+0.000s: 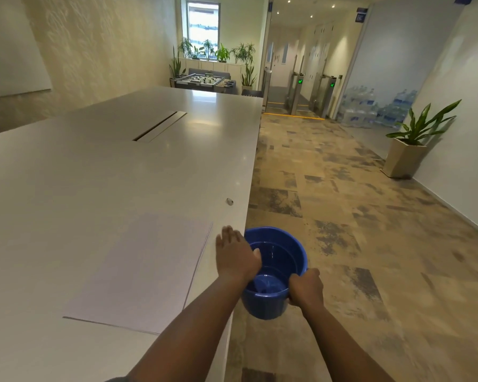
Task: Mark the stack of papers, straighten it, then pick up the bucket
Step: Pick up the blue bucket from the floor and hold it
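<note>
The blue bucket (276,274) hangs in the air just off the table's long right edge, at about six o'clock in the view, tilted so its open mouth faces the camera and its inside floor shows. The right hand (305,289) grips the near rim at the bucket's four o'clock side, fingers curled over the lip. The left hand (236,256) lies at the bucket's ten o'clock side with its fingers stretched out and spread above the table edge; its thumb reaches across the rim into the bucket's mouth, but whether it truly clasps the rim cannot be told.

The stack of papers (141,271) lies flat on the white table (94,166), at nine o'clock from the bucket and just beside the left hand, its sheets slightly fanned along the right edge. A small silvery object (229,201), too small to identify, rests near the table's edge at twelve o'clock from the left hand. A long slot (160,125) cuts the tabletop farther off.

At two o'clock from the bucket a potted plant (409,150) stands against the right wall on the patterned carpet. Beyond it, stacked water bottles (375,108) sit by the wall. At twelve o'clock, past the table's far end, a foosball table (204,80) stands under a window with more plants around it.
</note>
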Demonstrator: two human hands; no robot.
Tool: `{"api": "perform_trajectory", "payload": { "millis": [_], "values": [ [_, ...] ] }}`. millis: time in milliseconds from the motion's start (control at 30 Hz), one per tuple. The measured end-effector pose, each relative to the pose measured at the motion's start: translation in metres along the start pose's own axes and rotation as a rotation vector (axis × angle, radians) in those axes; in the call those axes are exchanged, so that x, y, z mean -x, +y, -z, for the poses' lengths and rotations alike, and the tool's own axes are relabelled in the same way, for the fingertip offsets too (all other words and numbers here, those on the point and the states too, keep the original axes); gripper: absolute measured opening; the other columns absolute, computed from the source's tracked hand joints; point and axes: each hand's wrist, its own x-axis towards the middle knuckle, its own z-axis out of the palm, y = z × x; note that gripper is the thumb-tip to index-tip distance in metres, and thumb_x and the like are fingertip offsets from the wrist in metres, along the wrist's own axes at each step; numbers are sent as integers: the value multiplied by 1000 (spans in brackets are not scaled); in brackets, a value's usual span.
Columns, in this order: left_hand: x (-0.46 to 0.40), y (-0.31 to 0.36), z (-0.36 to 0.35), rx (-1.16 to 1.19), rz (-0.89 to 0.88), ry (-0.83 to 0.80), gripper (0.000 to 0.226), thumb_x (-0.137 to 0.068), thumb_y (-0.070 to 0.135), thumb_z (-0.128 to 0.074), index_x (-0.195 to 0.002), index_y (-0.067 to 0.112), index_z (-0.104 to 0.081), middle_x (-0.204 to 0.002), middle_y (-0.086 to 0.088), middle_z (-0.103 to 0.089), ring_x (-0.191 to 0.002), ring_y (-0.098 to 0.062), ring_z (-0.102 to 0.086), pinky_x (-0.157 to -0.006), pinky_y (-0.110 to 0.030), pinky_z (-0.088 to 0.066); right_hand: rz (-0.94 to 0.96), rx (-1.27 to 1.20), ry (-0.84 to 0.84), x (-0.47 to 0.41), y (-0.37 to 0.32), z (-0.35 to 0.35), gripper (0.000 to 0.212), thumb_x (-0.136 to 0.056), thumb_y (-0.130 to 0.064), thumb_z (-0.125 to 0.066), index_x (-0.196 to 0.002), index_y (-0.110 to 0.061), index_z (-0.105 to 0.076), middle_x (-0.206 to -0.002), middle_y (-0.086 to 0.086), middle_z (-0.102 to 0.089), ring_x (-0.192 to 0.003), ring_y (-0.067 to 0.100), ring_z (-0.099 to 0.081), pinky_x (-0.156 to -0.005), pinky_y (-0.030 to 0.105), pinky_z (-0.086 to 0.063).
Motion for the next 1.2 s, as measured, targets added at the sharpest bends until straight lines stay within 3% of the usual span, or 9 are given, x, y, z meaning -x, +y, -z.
{"api": "perform_trajectory", "payload": {
  "millis": [167, 400, 467, 533, 600, 833, 967, 1100, 1200],
  "values": [
    [16, -11, -7, -27, 47, -23, 91, -95, 59, -36, -155, 2, 3, -163, -19, 3, -152, -33, 5, -123, -45, -2, -2, 22, -10, 2, 5, -4, 35, -91, -8, -52, -125, -7, -42, -101, 14, -62, -79, 29, -69, -67, 47, -63],
    [27, 23, -15, -48, -252, -110, 65, -99, 32, -37, -156, 7, -17, -165, -10, -11, -153, -24, -3, -123, -42, 0, 18, 18, -20, 9, 10, 7, 34, -92, -7, -51, -124, -5, -41, -100, 14, -61, -78, 28, -66, -61, 41, -58],
    [27, 27, -14, 51, -264, -131, 51, -101, 26, -38, -148, 7, -36, -157, -9, -33, -148, -27, -25, -122, -41, -18, 16, 20, -18, 10, 12, 10, 35, -92, -7, -51, -125, -5, -41, -99, 14, -61, -76, 27, -66, -55, 38, -55],
    [30, 28, -12, 182, -219, -86, 29, -101, 22, -40, -123, 14, -58, -125, -5, -61, -119, -25, -57, -102, -37, -46, 24, 25, -14, 11, 17, 15, 35, -93, -6, -51, -127, -4, -41, -94, 10, -59, -72, 24, -64, -50, 32, -50],
    [35, 27, -11, 305, -169, -48, 23, -100, 15, -43, -111, 18, -63, -103, -1, -67, -94, -18, -65, -86, -31, -53, 33, 22, -7, 13, 22, 19, 35, -94, -6, -51, -127, -4, -42, -91, 8, -57, -71, 22, -63, -50, 31, -48],
    [54, 28, -3, 504, -217, -83, 54, -84, -9, -51, -130, 19, -62, -150, 0, -47, -140, -18, -38, -111, -26, -31, 39, 20, -42, 24, 34, 29, 32, -91, -6, -50, -122, -6, -43, -96, 14, -62, -72, 30, -69, -54, 38, -59],
    [67, 28, 1, 422, -182, 39, 52, -83, 0, -54, -131, 18, -57, -146, -1, -47, -138, -22, -39, -108, -29, -34, 50, 19, -65, 28, 39, 28, 33, -90, -8, -50, -122, -9, -42, -97, 15, -63, -75, 31, -70, -58, 44, -63],
    [73, 14, -1, 114, 29, 133, 69, -92, 22, -42, -156, 10, -19, -164, -13, -12, -152, -29, -5, -124, -42, -4, 63, 14, -81, 30, 46, 25, 35, -90, -9, -52, -124, -10, -46, -95, 13, -66, -72, 28, -71, -55, 42, -63],
    [85, 6, -4, 69, 223, 79, 75, -100, 42, -31, -155, 1, 0, -163, -20, 4, -151, -33, 5, -123, -44, -1, 67, 3, -96, 34, 49, 25, 36, -88, -7, -51, -124, -10, -47, -92, 14, -67, -69, 28, -71, -52, 40, -62]
  ]
}}
